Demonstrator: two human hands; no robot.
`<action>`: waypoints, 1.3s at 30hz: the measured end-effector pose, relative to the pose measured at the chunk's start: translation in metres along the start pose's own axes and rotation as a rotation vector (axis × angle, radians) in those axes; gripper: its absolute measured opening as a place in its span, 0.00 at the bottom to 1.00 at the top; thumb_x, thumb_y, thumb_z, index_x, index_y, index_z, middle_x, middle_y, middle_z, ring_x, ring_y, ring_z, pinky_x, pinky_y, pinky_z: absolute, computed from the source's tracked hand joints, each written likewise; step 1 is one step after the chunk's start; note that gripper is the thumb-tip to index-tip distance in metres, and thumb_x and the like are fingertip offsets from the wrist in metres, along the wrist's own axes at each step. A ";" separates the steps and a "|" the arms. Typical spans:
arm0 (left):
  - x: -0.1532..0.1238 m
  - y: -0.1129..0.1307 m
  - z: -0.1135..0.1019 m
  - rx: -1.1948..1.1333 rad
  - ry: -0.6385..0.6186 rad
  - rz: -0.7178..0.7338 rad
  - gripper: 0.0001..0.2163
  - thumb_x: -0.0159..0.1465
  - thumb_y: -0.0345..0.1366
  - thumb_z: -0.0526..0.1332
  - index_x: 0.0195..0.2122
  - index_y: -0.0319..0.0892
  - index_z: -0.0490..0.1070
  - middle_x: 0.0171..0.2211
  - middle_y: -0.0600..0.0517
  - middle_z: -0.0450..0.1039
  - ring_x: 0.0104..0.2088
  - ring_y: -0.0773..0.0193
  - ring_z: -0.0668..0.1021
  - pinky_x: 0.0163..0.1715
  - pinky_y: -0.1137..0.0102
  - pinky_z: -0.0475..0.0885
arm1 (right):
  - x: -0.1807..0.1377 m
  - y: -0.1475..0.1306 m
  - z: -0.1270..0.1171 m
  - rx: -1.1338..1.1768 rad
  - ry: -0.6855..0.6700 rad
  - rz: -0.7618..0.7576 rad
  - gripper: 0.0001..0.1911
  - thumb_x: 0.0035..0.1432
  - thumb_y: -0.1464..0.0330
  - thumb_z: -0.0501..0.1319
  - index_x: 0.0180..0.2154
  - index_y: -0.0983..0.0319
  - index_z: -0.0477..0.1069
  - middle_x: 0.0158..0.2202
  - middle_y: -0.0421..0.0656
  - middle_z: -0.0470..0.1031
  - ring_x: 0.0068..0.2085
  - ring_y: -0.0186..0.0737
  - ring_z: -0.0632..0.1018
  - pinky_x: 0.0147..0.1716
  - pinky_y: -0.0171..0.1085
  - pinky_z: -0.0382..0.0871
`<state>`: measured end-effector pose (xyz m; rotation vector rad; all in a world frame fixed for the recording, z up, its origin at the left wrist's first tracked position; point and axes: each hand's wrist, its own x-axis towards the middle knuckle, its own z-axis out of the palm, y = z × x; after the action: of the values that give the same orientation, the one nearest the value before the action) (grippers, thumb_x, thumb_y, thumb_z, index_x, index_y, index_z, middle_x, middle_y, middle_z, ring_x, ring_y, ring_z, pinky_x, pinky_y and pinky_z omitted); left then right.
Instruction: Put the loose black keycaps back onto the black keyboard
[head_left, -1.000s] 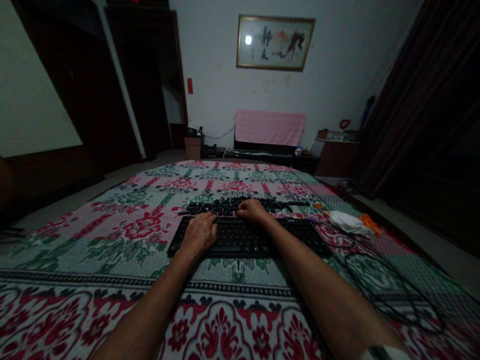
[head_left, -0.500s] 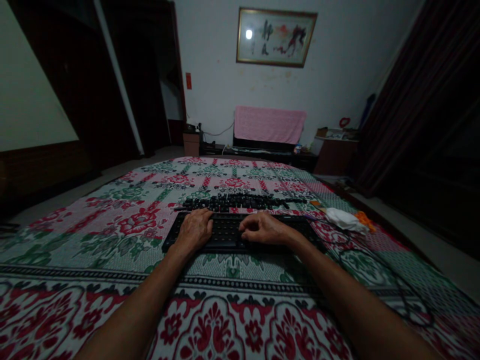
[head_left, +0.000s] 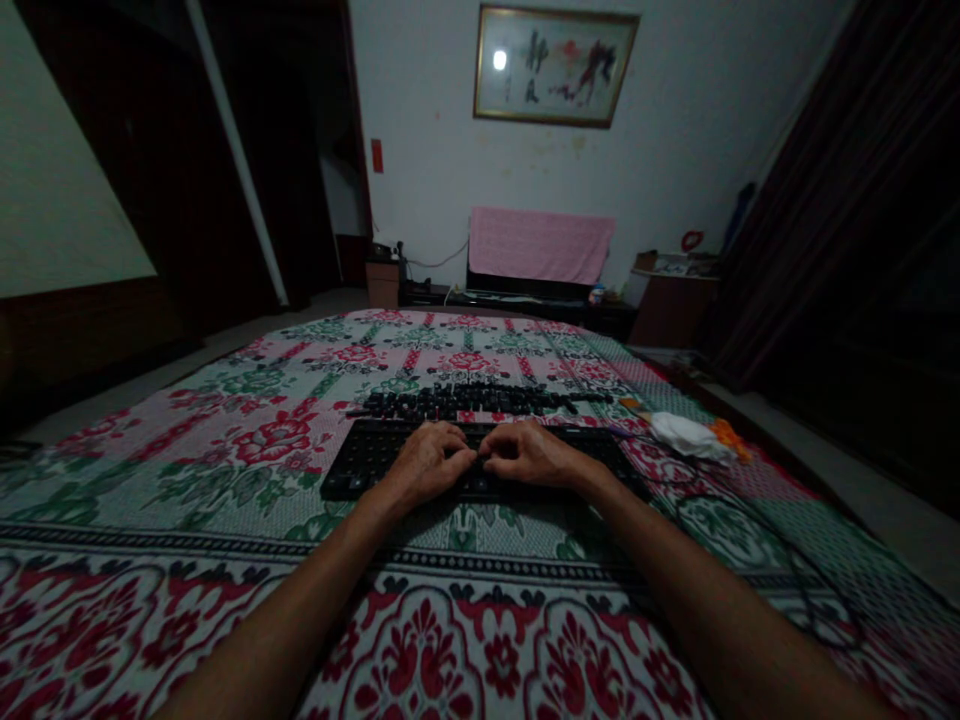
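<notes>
A black keyboard [head_left: 360, 462] lies on a floral bedspread [head_left: 225, 470] in front of me. My left hand [head_left: 426, 468] and my right hand [head_left: 529, 456] rest on its middle, fingertips meeting and curled as if pinching something too small to make out. Just beyond the keyboard lies a row of loose black keycaps [head_left: 472, 400].
A black cable [head_left: 750, 540] loops over the bedspread at the right. A white crumpled cloth [head_left: 686, 436] with an orange item [head_left: 727, 434] lies near the right edge. A pink-covered unit [head_left: 540, 246] stands against the far wall under a framed picture [head_left: 553, 66].
My right hand came back from the loose keycaps to the keyboard's middle. My left hand slid right until both hands' fingertips met.
</notes>
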<state>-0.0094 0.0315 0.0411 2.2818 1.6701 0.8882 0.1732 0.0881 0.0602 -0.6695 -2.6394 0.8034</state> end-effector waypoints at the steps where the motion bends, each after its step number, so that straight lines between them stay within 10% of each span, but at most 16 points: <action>1: 0.000 0.001 0.001 -0.003 -0.002 -0.014 0.12 0.54 0.39 0.53 0.25 0.43 0.75 0.35 0.52 0.72 0.36 0.65 0.71 0.40 0.71 0.64 | 0.000 -0.001 0.000 -0.014 0.015 -0.001 0.11 0.49 0.69 0.53 0.33 0.65 0.71 0.26 0.38 0.70 0.26 0.29 0.67 0.25 0.27 0.59; 15: 0.007 0.002 0.005 -0.287 -0.042 -0.257 0.11 0.50 0.36 0.53 0.21 0.38 0.74 0.38 0.51 0.72 0.34 0.64 0.73 0.34 0.74 0.67 | 0.000 -0.009 -0.003 -0.062 0.055 -0.121 0.12 0.51 0.72 0.53 0.36 0.62 0.71 0.31 0.39 0.72 0.32 0.30 0.70 0.32 0.28 0.61; 31: 0.008 0.001 0.019 -0.093 -0.058 -0.202 0.10 0.51 0.36 0.55 0.20 0.41 0.74 0.42 0.51 0.71 0.44 0.61 0.70 0.41 0.72 0.65 | -0.001 0.006 0.001 -0.020 -0.001 0.032 0.15 0.51 0.64 0.52 0.28 0.68 0.73 0.22 0.38 0.66 0.23 0.28 0.64 0.20 0.28 0.53; 39: 0.002 -0.005 0.004 -0.138 -0.032 0.049 0.12 0.50 0.38 0.60 0.35 0.44 0.73 0.41 0.51 0.70 0.42 0.63 0.71 0.44 0.71 0.64 | 0.001 0.009 0.001 0.224 0.005 0.224 0.15 0.48 0.63 0.54 0.31 0.68 0.72 0.21 0.38 0.67 0.21 0.27 0.62 0.21 0.28 0.54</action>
<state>-0.0109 0.0360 0.0358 2.2413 1.4966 0.9410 0.1751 0.0949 0.0545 -0.9124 -2.4473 1.1369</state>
